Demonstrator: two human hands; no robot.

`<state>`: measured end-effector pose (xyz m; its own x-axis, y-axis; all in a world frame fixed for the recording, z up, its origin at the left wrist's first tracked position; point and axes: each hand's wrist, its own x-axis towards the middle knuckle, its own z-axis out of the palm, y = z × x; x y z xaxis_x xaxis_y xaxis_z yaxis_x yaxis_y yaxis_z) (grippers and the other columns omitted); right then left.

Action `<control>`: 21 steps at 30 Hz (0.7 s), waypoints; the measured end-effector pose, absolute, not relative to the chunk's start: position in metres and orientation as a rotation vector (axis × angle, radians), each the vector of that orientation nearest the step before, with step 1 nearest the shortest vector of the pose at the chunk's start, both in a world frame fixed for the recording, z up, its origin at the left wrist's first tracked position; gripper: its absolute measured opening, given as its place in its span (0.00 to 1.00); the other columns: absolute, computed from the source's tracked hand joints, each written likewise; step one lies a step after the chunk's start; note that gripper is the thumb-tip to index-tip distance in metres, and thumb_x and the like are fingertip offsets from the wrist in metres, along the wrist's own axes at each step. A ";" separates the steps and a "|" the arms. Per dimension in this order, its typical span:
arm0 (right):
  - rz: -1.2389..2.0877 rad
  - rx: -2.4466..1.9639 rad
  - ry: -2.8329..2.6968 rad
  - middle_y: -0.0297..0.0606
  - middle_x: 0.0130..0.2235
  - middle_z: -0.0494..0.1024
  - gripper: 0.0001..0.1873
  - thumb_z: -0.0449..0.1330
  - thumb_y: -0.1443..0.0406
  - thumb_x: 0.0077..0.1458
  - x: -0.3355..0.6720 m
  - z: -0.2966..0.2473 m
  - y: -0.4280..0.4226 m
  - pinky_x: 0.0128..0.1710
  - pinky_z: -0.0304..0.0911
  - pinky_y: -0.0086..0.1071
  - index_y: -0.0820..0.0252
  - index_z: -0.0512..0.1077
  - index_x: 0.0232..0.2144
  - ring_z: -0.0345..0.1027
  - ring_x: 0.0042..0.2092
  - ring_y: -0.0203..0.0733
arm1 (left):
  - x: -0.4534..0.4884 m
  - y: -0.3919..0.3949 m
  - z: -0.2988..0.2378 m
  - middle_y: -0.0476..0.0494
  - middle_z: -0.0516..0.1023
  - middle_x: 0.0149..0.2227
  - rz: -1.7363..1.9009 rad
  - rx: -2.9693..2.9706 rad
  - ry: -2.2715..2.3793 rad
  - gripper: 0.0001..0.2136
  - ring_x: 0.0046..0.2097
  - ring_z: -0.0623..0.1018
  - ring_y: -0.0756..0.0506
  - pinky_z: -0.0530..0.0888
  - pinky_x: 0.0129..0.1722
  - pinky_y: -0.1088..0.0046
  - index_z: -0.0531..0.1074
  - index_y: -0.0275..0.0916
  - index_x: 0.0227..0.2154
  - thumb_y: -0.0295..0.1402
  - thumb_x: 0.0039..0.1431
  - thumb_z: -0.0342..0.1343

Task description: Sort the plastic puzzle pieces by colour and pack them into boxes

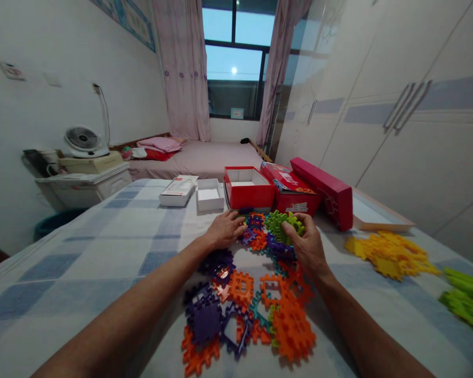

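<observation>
Where boxes crowd, right hand holds pieces (toothed).

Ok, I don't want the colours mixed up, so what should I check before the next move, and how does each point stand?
1. Right hand has a grip on the green interlocking tiles: ok.
2. Left hand free of tiles: cannot tell; its fingertips are at the mixed pile and their undersides are hidden.
3. Mixed pile down to one colour: not ok; orange, purple, teal and green show.
4. Yellow pile one colour only: ok, as far as visible.
5. Green pile fully in view: not ok; the picture's right edge cuts it off.
</observation>
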<state>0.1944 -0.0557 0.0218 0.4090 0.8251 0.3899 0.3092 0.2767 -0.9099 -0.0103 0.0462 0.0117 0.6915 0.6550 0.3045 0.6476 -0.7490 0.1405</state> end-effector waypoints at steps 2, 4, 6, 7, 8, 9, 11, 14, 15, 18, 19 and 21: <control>0.449 -1.325 -1.157 0.30 0.32 0.68 0.19 0.60 0.53 0.48 0.197 0.021 -0.054 0.32 0.61 0.30 0.57 0.64 0.38 0.63 0.32 0.36 | -0.018 0.043 0.012 0.39 0.74 0.49 0.449 2.873 1.037 0.18 0.51 0.72 0.43 0.67 0.51 0.66 0.72 0.39 0.47 0.41 0.65 0.42; 0.423 -1.344 -1.149 0.31 0.33 0.69 0.20 0.60 0.52 0.48 0.198 0.021 -0.053 0.33 0.61 0.31 0.57 0.65 0.39 0.63 0.32 0.37 | -0.026 0.035 0.018 0.41 0.76 0.43 0.431 2.842 0.991 0.21 0.45 0.74 0.45 0.68 0.46 0.69 0.75 0.39 0.40 0.43 0.66 0.38; 0.395 -1.362 -1.145 0.32 0.33 0.69 0.20 0.60 0.52 0.48 0.199 0.021 -0.052 0.34 0.61 0.31 0.58 0.65 0.39 0.63 0.33 0.37 | -0.032 0.029 0.026 0.42 0.77 0.38 0.436 2.801 1.019 0.24 0.40 0.75 0.46 0.68 0.43 0.71 0.76 0.38 0.34 0.43 0.66 0.35; 0.380 -1.371 -1.143 0.32 0.33 0.69 0.20 0.60 0.52 0.48 0.199 0.021 -0.052 0.34 0.61 0.31 0.58 0.66 0.39 0.64 0.33 0.37 | -0.033 0.029 0.029 0.42 0.78 0.37 0.448 2.779 1.064 0.24 0.39 0.76 0.46 0.68 0.42 0.71 0.76 0.38 0.33 0.42 0.66 0.36; 0.370 -1.379 -1.142 0.32 0.33 0.70 0.20 0.60 0.52 0.48 0.199 0.021 -0.051 0.34 0.61 0.32 0.58 0.66 0.39 0.64 0.33 0.38 | -0.031 0.031 0.031 0.41 0.78 0.38 0.467 2.755 1.119 0.22 0.40 0.76 0.46 0.68 0.42 0.71 0.76 0.38 0.33 0.41 0.66 0.37; 0.364 -1.384 -1.141 0.33 0.33 0.70 0.21 0.60 0.52 0.48 0.199 0.021 -0.050 0.35 0.61 0.32 0.58 0.66 0.39 0.64 0.33 0.38 | -0.028 0.033 0.032 0.41 0.78 0.39 0.481 2.736 1.171 0.20 0.41 0.76 0.46 0.68 0.42 0.71 0.76 0.38 0.33 0.40 0.65 0.39; 0.366 -1.390 -1.133 0.33 0.33 0.71 0.21 0.60 0.51 0.47 0.201 0.020 -0.049 0.35 0.62 0.32 0.58 0.66 0.39 0.65 0.34 0.39 | -0.017 0.041 0.031 0.41 0.77 0.42 0.458 2.716 1.243 0.17 0.43 0.75 0.45 0.68 0.44 0.71 0.76 0.39 0.35 0.38 0.63 0.43; 0.388 -1.381 -1.097 0.34 0.34 0.72 0.23 0.60 0.50 0.47 0.206 0.017 -0.047 0.36 0.62 0.34 0.58 0.66 0.40 0.66 0.35 0.40 | 0.002 0.051 0.024 0.42 0.77 0.43 0.337 2.698 1.295 0.13 0.45 0.75 0.45 0.68 0.45 0.71 0.76 0.40 0.35 0.36 0.61 0.46; 0.395 -1.375 -1.086 0.34 0.34 0.72 0.23 0.60 0.50 0.47 0.208 0.017 -0.047 0.36 0.63 0.34 0.58 0.66 0.40 0.66 0.35 0.41 | 0.008 0.052 0.022 0.42 0.77 0.43 0.309 2.691 1.313 0.12 0.45 0.75 0.44 0.68 0.44 0.71 0.76 0.40 0.34 0.34 0.60 0.46; 0.399 -1.373 -1.072 0.34 0.34 0.72 0.23 0.60 0.50 0.46 0.210 0.015 -0.045 0.35 0.63 0.34 0.58 0.66 0.40 0.66 0.35 0.41 | 0.017 0.055 0.019 0.39 0.77 0.43 0.304 2.652 1.396 0.13 0.45 0.76 0.43 0.69 0.43 0.71 0.76 0.39 0.32 0.31 0.59 0.46; 0.395 -1.380 -1.075 0.34 0.34 0.72 0.23 0.60 0.50 0.46 0.210 0.015 -0.045 0.35 0.63 0.34 0.58 0.66 0.40 0.66 0.34 0.41 | 0.018 0.056 0.019 0.38 0.77 0.43 0.308 2.633 1.436 0.13 0.45 0.76 0.42 0.69 0.43 0.70 0.76 0.38 0.33 0.31 0.58 0.46; 0.378 -1.402 -1.083 0.35 0.34 0.71 0.24 0.60 0.50 0.46 0.209 0.015 -0.045 0.36 0.63 0.35 0.58 0.67 0.40 0.66 0.34 0.41 | 0.021 0.059 0.020 0.35 0.77 0.42 0.312 2.588 1.516 0.12 0.45 0.76 0.40 0.70 0.42 0.69 0.76 0.37 0.36 0.31 0.57 0.47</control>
